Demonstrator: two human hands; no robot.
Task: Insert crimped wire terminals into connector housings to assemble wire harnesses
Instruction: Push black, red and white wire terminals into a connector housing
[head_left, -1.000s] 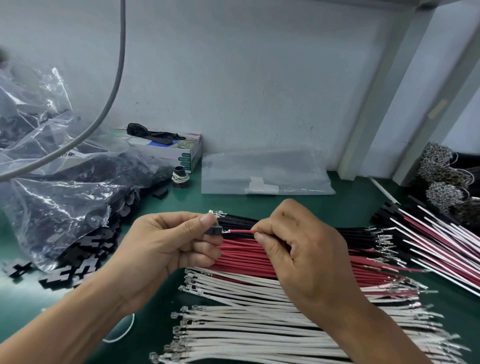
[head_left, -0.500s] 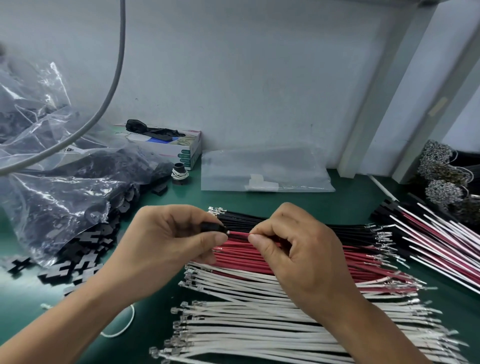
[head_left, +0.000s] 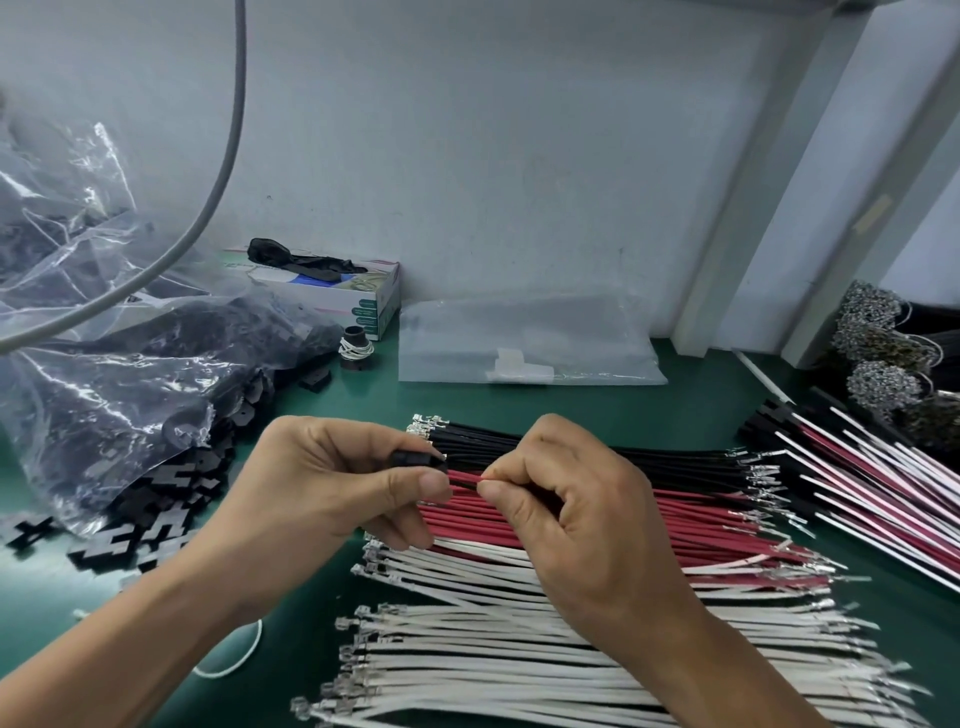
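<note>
Left hand (head_left: 332, 483) pinching black housing (head_left: 415, 460), right hand (head_left: 576, 514) gripping red wire (head_left: 465, 477)

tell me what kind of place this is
Most likely a wire-harness assembly bench in a small factory or workshop. Sorted rows of black wires, red wires and white wires with crimped terminals cover the green mat, beside a plastic bag of black connector housings.

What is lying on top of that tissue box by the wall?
A crumpled black item, maybe a glove, lies across the tissue box. The box's left end is hidden behind the plastic bag.
</note>
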